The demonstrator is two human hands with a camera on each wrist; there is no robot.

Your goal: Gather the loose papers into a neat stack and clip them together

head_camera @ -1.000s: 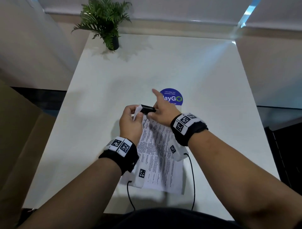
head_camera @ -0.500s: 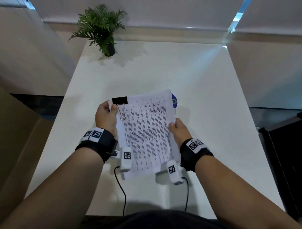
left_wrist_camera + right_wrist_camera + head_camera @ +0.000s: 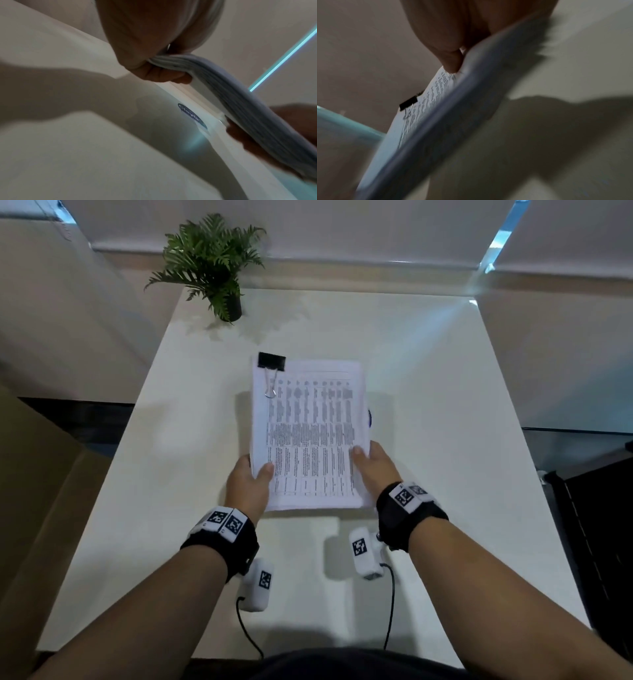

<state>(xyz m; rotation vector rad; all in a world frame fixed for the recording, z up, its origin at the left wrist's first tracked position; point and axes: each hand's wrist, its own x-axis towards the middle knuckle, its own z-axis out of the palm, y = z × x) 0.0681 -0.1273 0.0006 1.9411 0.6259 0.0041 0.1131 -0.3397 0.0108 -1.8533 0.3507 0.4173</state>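
A stack of printed papers point(image 3: 310, 433) is held above the white table point(image 3: 428, 378), face up. A black binder clip point(image 3: 271, 361) grips its far left corner, its wire handle folded down on the page. My left hand point(image 3: 250, 479) pinches the stack's near left edge, thumb on top. My right hand point(image 3: 371, 465) pinches the near right edge the same way. The left wrist view shows the paper stack point(image 3: 231, 97) bowed between the left hand point(image 3: 154, 67) and the right hand's fingers beneath. In the right wrist view the thumb point(image 3: 452, 60) presses on the papers point(image 3: 436, 94), with the clip point(image 3: 408, 102) beyond.
A small potted fern point(image 3: 212, 265) stands at the table's far left corner. A blue round sticker point(image 3: 370, 417) peeks out beside the stack's right edge. Two white tagged camera pods with black cables hang under my wrists over the near part of the table.
A second ago both hands worked the clip onto the corner. Since then the stack was turned face up, my hands slid to its near edge and it moved farther out over the table.
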